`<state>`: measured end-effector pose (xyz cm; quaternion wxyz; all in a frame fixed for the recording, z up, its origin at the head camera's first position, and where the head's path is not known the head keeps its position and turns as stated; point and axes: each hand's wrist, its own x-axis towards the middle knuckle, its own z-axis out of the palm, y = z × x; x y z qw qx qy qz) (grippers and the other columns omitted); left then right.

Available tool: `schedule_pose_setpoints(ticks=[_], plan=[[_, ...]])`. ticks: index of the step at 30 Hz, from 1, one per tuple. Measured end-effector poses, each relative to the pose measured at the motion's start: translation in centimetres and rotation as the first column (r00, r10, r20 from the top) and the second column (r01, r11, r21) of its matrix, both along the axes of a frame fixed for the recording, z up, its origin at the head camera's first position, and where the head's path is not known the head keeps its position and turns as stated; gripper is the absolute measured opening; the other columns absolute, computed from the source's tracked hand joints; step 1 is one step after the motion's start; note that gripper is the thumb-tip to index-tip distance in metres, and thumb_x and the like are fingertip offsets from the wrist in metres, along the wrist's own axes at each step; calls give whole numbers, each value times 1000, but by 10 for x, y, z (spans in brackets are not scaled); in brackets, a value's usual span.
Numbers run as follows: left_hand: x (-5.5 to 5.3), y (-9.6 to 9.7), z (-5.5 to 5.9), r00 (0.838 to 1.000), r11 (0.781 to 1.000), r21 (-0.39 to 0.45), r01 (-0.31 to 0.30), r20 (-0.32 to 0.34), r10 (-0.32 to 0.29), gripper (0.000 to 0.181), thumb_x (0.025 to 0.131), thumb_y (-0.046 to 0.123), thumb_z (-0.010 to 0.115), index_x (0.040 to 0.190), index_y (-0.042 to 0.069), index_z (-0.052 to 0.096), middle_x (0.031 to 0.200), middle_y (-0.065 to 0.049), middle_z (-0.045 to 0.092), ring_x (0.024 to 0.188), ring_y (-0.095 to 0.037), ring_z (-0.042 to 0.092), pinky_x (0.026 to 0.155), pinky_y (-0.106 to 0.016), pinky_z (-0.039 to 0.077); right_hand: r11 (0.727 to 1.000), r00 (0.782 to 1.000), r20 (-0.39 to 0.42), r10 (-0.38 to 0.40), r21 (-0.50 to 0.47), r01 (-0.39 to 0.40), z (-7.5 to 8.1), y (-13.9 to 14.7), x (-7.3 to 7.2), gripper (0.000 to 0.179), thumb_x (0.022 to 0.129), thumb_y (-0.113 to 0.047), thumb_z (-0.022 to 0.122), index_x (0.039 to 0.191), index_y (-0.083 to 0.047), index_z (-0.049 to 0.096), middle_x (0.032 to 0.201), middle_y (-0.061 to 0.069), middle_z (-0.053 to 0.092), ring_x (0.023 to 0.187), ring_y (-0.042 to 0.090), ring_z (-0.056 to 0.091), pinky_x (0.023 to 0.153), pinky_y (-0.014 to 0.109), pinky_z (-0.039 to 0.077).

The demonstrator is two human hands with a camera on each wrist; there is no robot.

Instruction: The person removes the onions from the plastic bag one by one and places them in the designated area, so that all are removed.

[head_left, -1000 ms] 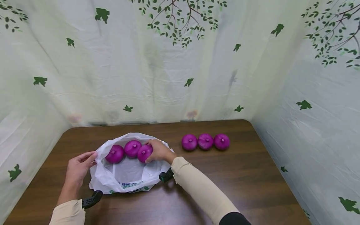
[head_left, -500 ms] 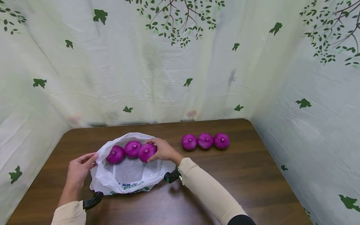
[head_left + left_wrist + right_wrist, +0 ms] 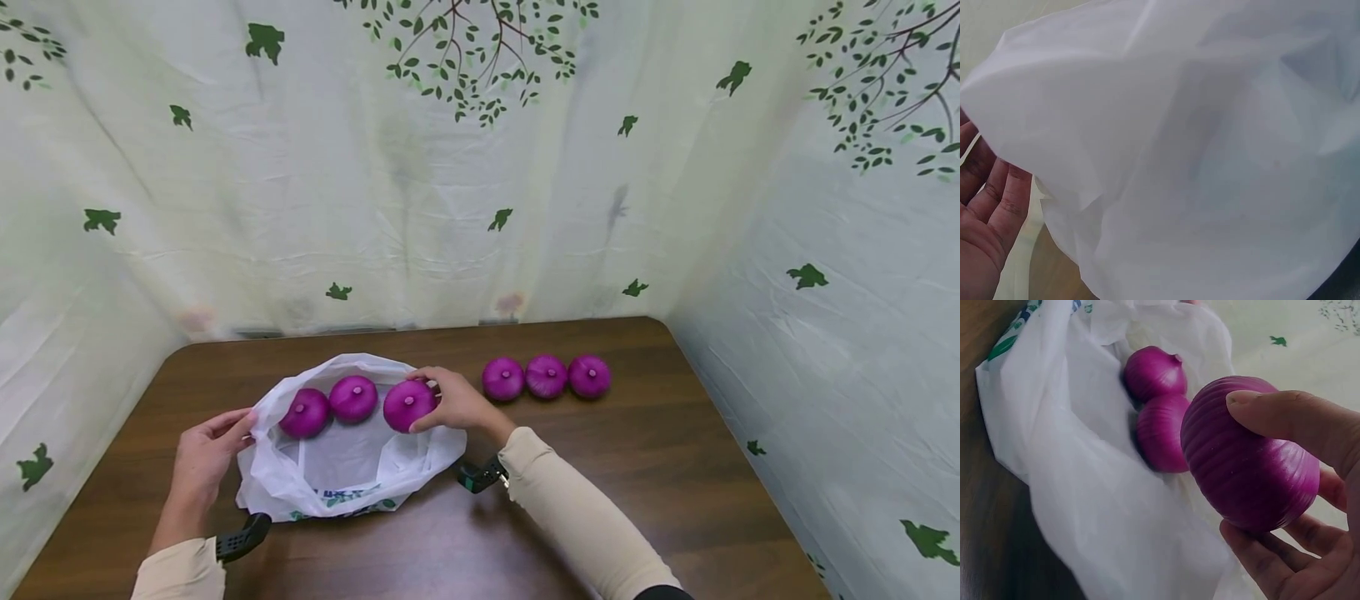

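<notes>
My right hand [image 3: 457,406] grips a purple onion [image 3: 408,405] between thumb and fingers, over the right side of a white plastic bag [image 3: 345,454]. In the right wrist view the held onion [image 3: 1247,456] shows ribbed skin, with the thumb on one side and fingers underneath. Two more onions, one at the left [image 3: 305,413] and one at the back [image 3: 353,398], lie inside the bag. At the bag's left rim my left hand [image 3: 210,454] pinches the plastic with thumb and fingers. White plastic fills most of the left wrist view, beside the left hand's fingers [image 3: 1007,194].
Three purple onions, left [image 3: 502,379], middle [image 3: 546,377] and right [image 3: 589,377], stand in a row at the back of the brown wooden table [image 3: 637,483]. A pale curtain [image 3: 420,183] with leaf prints hangs behind the table and along its sides.
My right hand has moved to the right with its onion, opening a gap between it and the two other onions in the bag. The left hand has stayed at the rim.
</notes>
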<state>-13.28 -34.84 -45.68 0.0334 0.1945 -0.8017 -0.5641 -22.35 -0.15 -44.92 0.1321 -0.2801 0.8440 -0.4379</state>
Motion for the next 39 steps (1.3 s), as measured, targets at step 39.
schedule_pose_setpoints(ticks=[39], plan=[[1, -1, -2, 1000, 999, 48, 17, -19, -17, 36, 89, 43, 65, 110, 13, 70, 85, 22, 58, 76, 5, 60, 70, -12, 51, 942, 990, 138, 18, -335, 30, -8, 76, 8, 71, 68, 1, 85, 131, -4, 53, 129, 17, 54, 113, 32, 56, 96, 45, 48]])
